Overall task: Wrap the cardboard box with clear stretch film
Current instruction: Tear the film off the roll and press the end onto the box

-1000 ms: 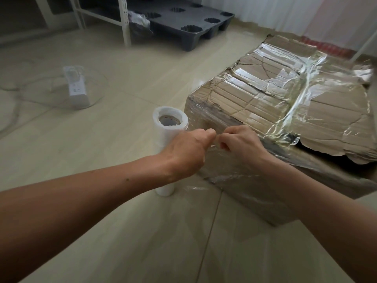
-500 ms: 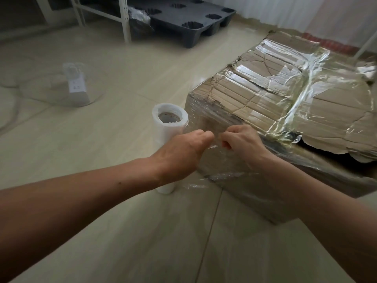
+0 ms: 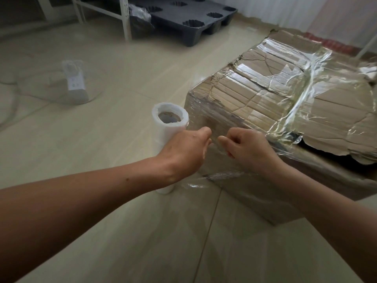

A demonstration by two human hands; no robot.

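Note:
A worn cardboard box [image 3: 265, 94] lies on the floor at the right, its top and near side covered in clear stretch film [image 3: 306, 82]. The white film roll [image 3: 169, 123] stands upright on the floor by the box's left corner. A sheet of film runs from the roll to the box. My left hand [image 3: 187, 148] and my right hand [image 3: 246, 150] both pinch that sheet at the box's near corner, thumbs a small gap apart. My left hand hides the roll's middle.
A white power strip [image 3: 76, 86] with a cable lies on the tiled floor at the left. A dark plastic pallet [image 3: 193, 15] and white shelf legs [image 3: 125, 19] stand at the back. A curtain hangs behind the box.
My two hands have drawn a little apart, with a gap now between the thumbs. The film between them looks stretched. The roll and box have stayed put.

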